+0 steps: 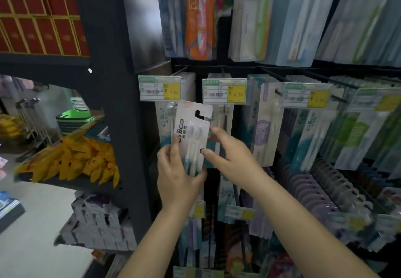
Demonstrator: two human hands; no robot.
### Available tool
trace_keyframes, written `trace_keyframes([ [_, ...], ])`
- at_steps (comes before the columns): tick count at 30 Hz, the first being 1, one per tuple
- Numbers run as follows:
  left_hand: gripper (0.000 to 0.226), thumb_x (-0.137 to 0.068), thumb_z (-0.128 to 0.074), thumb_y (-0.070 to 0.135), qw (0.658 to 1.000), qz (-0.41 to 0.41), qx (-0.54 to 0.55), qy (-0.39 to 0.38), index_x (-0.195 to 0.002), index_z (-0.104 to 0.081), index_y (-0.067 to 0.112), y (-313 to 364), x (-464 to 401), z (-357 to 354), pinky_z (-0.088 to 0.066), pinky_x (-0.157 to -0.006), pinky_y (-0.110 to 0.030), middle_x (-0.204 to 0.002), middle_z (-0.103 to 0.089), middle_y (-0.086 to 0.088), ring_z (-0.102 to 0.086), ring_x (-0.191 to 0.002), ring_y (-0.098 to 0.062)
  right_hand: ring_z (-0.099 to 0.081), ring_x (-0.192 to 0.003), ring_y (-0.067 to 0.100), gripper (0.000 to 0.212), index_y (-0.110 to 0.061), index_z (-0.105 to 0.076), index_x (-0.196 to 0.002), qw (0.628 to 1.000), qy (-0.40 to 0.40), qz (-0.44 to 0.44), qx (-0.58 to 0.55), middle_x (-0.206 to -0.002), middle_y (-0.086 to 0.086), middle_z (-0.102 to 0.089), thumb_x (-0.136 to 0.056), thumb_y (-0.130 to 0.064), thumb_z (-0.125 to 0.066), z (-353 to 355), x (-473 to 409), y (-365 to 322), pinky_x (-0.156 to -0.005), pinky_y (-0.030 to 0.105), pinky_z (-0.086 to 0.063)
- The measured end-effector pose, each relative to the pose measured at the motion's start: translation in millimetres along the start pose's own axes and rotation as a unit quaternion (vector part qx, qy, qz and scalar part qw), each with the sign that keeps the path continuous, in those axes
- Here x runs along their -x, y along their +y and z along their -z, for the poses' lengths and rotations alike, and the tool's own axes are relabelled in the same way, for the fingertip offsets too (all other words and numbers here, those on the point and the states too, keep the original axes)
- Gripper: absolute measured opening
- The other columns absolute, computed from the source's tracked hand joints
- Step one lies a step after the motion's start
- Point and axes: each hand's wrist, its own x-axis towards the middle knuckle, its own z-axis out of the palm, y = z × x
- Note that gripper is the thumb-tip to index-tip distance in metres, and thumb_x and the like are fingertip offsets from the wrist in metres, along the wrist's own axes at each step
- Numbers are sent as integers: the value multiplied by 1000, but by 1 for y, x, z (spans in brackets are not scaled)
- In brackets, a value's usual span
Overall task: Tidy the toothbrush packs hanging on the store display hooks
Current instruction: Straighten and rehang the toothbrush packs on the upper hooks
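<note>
I am looking at a tall dark rack (121,95) filling most of the view, with rows of hanging packs (303,130) on hooks to the right of its upright. Left of the upright, a shelf holds red boxes (41,17) up top and a heap of yellow bags (73,160) lower down. Above the middle row hang more packs, one of them an orange pack (200,17). Two price tags (160,88) with yellow corners sit side by side at the front of the hooks, a third one further right. My left hand (176,174) grips the lower half of one white pack (192,135), fingers up its left edge and thumb curled round the bottom right; the pack tilts slightly to the right, off any hook, in front of the packs beneath the left two tags. Two brushes show through its blister, and its hanging slot at the top is free. My right hand (227,149) reaches in just beside it, fingers loosely spread, thumb tip touching the pack's right edge, holding nothing.
</note>
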Motion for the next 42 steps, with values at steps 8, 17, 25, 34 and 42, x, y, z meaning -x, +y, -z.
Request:
trace_keyframes([
  [8,88,-70,-64,51,995,-75,34,-58,-139,-24,15,12,5,-21,-49,-79,-29,-125,-35,-4,-43,-110,-19,-67,-95,15,17,-14,-66,-100,964,84,-117,-223,-101,3,-72,-86,-8,-59,1,-3,21,-89,39,-53],
  [17,52,-93,-46,21,989,9,134,-63,-141,-28,13,24,-46,-34,-25,-105,-22,-142,-39,-5,-35,-132,-17,-63,-85,-10,26,-28,-62,-92,962,124,-100,-223,-94,-15,-67,-89,-4,-54,22,16,42,-75,9,-50],
  [25,38,-90,-52,19,979,64,193,-11,-125,-44,8,45,-76,-47,-38,-83,-22,-114,-55,-5,-50,-101,-13,-63,-99,9,22,-19,-61,-107,961,165,-134,-180,-106,-3,-68,-88,-9,-56,39,16,48,-89,29,-50],
  [34,19,-94,-44,14,966,34,258,-6,-76,-48,8,51,-74,-47,-31,-51,-14,-66,-44,3,-39,-57,-4,-64,-95,13,20,-27,-59,-97,961,190,-139,-147,-99,-3,-67,-88,-9,-56,55,15,50,-89,34,-51],
  [42,28,-96,-41,17,943,54,327,-32,-69,-44,21,56,-66,-24,-33,-48,-12,-60,-40,6,-40,-50,3,-58,-95,15,19,-15,-51,-108,976,171,-131,-31,-102,-1,-61,-90,-10,-53,70,12,41,-80,24,-43],
])
